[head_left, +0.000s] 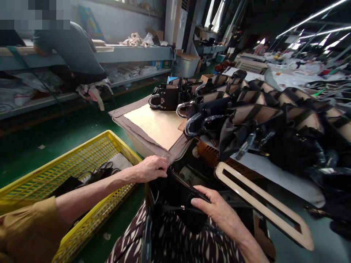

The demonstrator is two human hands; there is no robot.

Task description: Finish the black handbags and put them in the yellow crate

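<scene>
A black handbag rests on my lap over patterned fabric, its dark inside facing up at me. My left hand pinches the bag's far left edge, fingers closed on it. At the right side, my right hand grips the bag's rim between thumb and fingers. A small shiny metal piece shows on the black material between the hands. Just right of the bag lies a long beige frame with an open slot.
A yellow plastic basket holding black items stands at my left. Ahead is a padded board with one upright black bag. Many black handbags crowd the table at right. A person bends over a bench at back left.
</scene>
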